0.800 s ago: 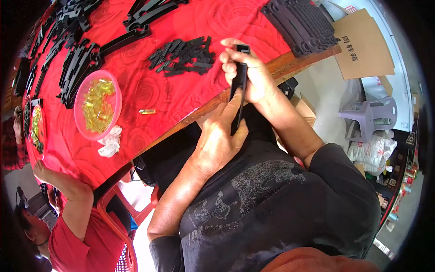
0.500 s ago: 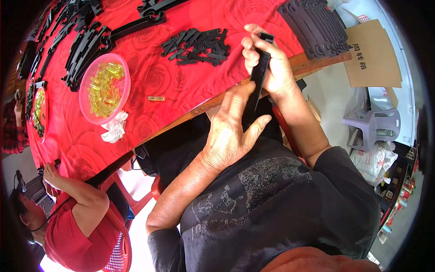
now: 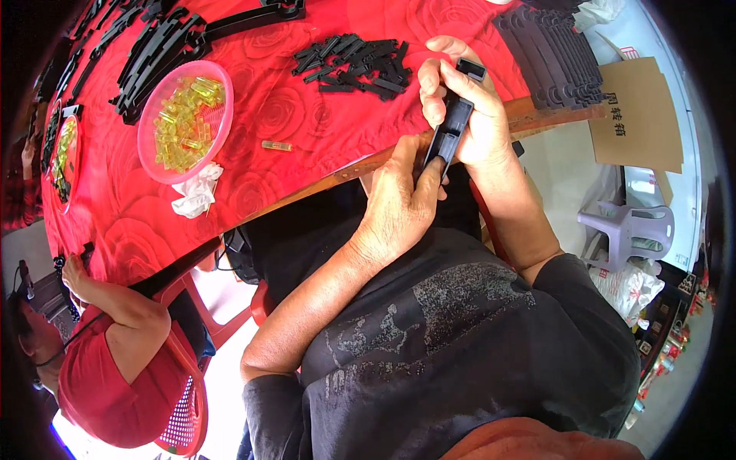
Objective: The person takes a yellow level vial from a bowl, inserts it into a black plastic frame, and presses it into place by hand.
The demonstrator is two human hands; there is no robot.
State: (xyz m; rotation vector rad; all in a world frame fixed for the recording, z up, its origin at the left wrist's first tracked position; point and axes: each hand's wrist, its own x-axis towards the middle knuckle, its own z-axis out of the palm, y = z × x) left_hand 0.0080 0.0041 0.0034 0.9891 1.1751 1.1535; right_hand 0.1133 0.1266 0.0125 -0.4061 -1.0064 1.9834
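Note:
Between my hands is a long black plastic housing (image 3: 455, 115) with open hollow sections, tilted over the table's front edge. My right hand (image 3: 484, 115) wraps its fingers around the upper part. My left hand (image 3: 395, 203) pinches the lower end, with the thumb on its open face; part of that end is hidden by the fingers. Beyond my hands on the table lies a pile of small black plastic strips (image 3: 360, 63). A single clear yellowish vial (image 3: 276, 146) rests apart, left of my hands.
A pink basket (image 3: 143, 146) of yellow vials stands on the red tablecloth (image 3: 253, 100), beside a crumpled white tissue (image 3: 198, 192). Black parts (image 3: 548, 57) are stacked at the far right. A co-worker in red (image 3: 123, 368) sits at left. A purple stool (image 3: 625, 226) and cardboard (image 3: 636, 115) are at right.
My left hand has gone from spread fingers over the housing to a pinch on its lower end. The housing has turned, so its hollow face shows. The view has shifted slightly.

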